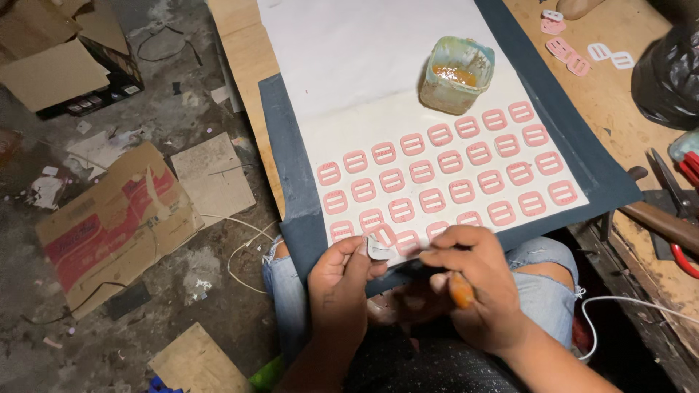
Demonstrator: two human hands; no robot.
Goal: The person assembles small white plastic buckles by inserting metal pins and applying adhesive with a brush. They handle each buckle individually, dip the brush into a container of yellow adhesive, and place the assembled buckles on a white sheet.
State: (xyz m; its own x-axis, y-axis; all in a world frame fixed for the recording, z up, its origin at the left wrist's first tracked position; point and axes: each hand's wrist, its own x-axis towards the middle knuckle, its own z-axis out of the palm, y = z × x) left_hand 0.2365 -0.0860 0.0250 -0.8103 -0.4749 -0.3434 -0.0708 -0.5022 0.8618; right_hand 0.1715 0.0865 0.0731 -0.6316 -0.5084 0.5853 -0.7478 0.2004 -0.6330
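Observation:
A white sheet [364, 65] lies on a dark blue board [291, 167] that rests on my lap and the wooden bench. Several pink buckle-shaped pieces [444, 167] sit in rows on the sheet. My left hand [338, 287] pinches a small pale piece [378, 249] at the sheet's near edge. My right hand [473, 284] is closed around an orange-tipped tool [460, 290], fingers reaching toward the same piece. A small square plastic cup [456, 74] with orange glue stands on the sheet behind the rows.
More pink and white pieces [575, 51] lie on the wooden bench at the upper right, beside a black bag [666, 73]. Scissors with red handles [681, 211] and a wooden-handled tool [659, 222] lie at the right. Cardboard scraps [109, 218] cover the floor to the left.

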